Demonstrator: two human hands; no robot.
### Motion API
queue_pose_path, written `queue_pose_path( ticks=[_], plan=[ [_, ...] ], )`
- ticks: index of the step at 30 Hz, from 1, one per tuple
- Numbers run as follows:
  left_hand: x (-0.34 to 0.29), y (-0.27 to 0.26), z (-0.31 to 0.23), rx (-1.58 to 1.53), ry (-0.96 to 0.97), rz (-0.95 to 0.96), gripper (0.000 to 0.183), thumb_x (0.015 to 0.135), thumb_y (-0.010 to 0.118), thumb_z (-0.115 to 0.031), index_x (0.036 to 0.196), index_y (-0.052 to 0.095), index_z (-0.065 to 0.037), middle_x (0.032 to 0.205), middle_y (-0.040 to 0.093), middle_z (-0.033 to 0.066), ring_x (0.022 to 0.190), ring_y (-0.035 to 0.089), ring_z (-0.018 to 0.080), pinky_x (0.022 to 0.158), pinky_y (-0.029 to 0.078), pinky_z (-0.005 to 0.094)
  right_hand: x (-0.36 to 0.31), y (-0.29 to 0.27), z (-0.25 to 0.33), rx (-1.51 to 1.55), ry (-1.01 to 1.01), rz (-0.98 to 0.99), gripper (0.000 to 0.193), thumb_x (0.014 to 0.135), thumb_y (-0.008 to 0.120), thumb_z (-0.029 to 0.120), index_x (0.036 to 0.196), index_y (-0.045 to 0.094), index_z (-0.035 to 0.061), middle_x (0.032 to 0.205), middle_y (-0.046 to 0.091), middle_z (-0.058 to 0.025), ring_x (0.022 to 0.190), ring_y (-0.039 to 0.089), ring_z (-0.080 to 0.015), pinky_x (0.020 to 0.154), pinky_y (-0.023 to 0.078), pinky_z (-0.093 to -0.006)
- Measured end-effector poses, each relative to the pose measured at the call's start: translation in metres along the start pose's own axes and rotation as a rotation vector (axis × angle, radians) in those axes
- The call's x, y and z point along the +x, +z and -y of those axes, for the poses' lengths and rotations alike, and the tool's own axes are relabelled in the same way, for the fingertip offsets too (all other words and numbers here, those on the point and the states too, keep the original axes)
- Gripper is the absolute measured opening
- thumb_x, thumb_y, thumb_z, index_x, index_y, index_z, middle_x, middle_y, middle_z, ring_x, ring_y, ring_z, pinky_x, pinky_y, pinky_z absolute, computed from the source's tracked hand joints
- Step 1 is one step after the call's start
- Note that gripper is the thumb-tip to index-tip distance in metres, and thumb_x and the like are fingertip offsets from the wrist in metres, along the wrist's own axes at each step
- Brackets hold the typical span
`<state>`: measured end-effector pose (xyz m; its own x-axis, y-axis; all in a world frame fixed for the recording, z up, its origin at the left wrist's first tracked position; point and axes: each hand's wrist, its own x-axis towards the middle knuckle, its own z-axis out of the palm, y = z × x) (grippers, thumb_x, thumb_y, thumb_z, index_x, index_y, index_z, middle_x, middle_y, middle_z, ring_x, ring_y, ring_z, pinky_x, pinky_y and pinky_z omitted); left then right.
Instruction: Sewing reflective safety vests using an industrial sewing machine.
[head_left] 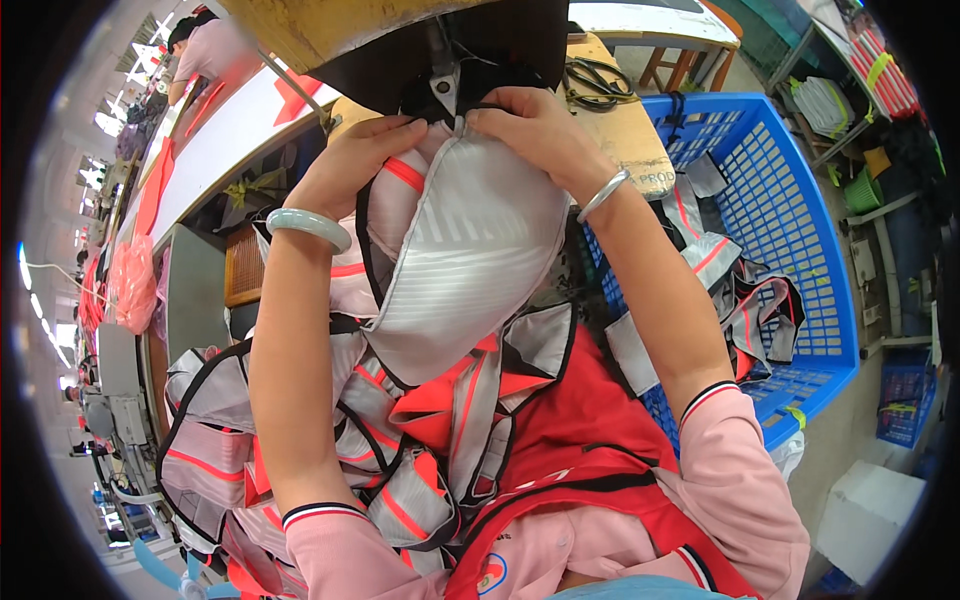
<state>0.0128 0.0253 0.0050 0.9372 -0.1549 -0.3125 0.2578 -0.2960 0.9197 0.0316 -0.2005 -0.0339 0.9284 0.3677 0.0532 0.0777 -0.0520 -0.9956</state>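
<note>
My left hand [375,150] and my right hand [530,130] pinch the top edge of a silver-grey fabric piece [470,250] with faint stripes and dark edging. The hands sit close together, one on each side of a pointed metal part [445,90] on a machine head. The piece hangs down from my fingers toward my lap. Behind its left side shows pink fabric with a bright coral band [405,175]. My fingertips partly hide the edge at the metal part. A heap of similar grey pieces [400,500] with black edging and coral stripes lies over my lap and to the left.
A blue plastic basket [835,300] stands at my right with several striped pieces inside. Black-handled scissors [597,85] lie on the wooden machine table [640,150]. At the far left a person [210,50] bends over a long white table [195,190]. A white block [868,515] is at lower right.
</note>
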Motion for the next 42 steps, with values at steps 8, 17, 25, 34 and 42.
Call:
queue_pose_path(
  ticks=[8, 17, 25, 34, 42],
  plan=[
    [-0.034, 0.009, 0.006, 0.28, 0.157, 0.088, 0.053, 0.093, 0.062, -0.029, 0.128, 0.052, 0.009, 0.116, 0.063, 0.0118, 0.106, 0.057, 0.0137, 0.093, 0.044, 0.0239, -0.063, -0.042, 0.024, -0.037, -0.034, 0.255, 0.034, 0.092, 0.059, 0.032, 0.1, 0.067, -0.0004, 0.083, 0.063, 0.0016, 0.075, 0.051, -0.0055, 0.065, 0.042, -0.0208],
    [-0.064, 0.052, -0.007, 0.498, 0.274, 0.177, 0.038, 0.093, 0.06, -0.026, 0.115, 0.062, 0.005, 0.102, 0.069, 0.0136, 0.093, 0.061, 0.0174, 0.084, 0.047, 0.0278, -0.071, -0.025, 0.014, 0.099, -0.129, 0.271, 0.023, 0.087, 0.066, 0.019, 0.098, 0.064, -0.0013, 0.083, 0.066, -0.0022, 0.077, 0.059, -0.0062, 0.068, 0.05, -0.0217],
    [-0.047, 0.038, -0.004, 0.338, 0.172, 0.144, 0.039, 0.093, 0.062, -0.028, 0.114, 0.062, 0.006, 0.092, 0.064, 0.0012, 0.084, 0.054, 0.007, 0.074, 0.045, 0.0215, -0.047, -0.019, 0.012, -0.025, -0.117, 0.132, 0.019, 0.084, 0.066, 0.016, 0.088, 0.064, -0.0027, 0.077, 0.064, -0.0024, 0.071, 0.057, -0.007, 0.065, 0.048, -0.0233],
    [-0.026, 0.023, 0.001, 0.399, 0.162, 0.127, 0.043, 0.091, 0.064, -0.031, 0.113, 0.063, 0.006, 0.088, 0.061, -0.0008, 0.081, 0.052, 0.0051, 0.07, 0.043, 0.0202, -0.021, -0.009, 0.002, -0.052, -0.177, 0.11, 0.019, 0.083, 0.064, 0.016, 0.087, 0.064, -0.0024, 0.075, 0.062, -0.0013, 0.069, 0.054, -0.0068, 0.064, 0.046, -0.0232],
    [-0.007, 0.009, 0.007, 0.301, 0.091, 0.072, 0.042, 0.09, 0.065, -0.029, 0.115, 0.063, 0.005, 0.093, 0.063, 0.0004, 0.083, 0.054, 0.0073, 0.073, 0.044, 0.0214, 0.001, 0.01, -0.013, 0.034, -0.178, -0.022, 0.017, 0.089, 0.061, 0.018, 0.088, 0.062, 0.0009, 0.074, 0.054, 0.0057, 0.068, 0.045, -0.0026, 0.06, 0.038, -0.0198]
  ],
)
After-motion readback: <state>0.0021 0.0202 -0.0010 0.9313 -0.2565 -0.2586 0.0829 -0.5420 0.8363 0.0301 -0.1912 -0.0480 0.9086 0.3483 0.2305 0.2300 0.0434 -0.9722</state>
